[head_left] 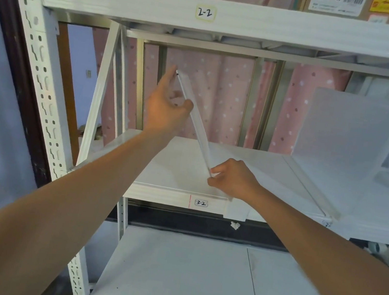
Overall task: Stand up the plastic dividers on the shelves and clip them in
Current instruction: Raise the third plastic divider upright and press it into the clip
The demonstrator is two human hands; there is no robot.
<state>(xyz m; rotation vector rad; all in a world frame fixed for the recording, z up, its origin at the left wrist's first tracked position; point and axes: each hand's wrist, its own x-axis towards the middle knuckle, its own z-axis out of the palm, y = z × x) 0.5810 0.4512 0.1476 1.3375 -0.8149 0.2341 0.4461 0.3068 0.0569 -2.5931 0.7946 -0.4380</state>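
Divider [194,119] tilted (between hands [166,107]).

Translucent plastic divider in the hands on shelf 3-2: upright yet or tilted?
Tilted. The translucent plastic divider leans left from its bottom corner: left hand holds its upper edge, right hand pinches the lower end at the white shelf.

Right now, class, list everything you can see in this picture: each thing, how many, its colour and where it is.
shelving rack: one, white metal, fills the view
divider in hand: one, clear plastic, tilted over the shelf marked 3-2
standing divider: one, frosted white, right bay
shelf labels: four, white, on the beam fronts
cardboard box: one, brown, top shelf
curtain: one, pink with dots, behind the rack
left hand: one, grips the divider's upper end
right hand: one, pinches its lower end
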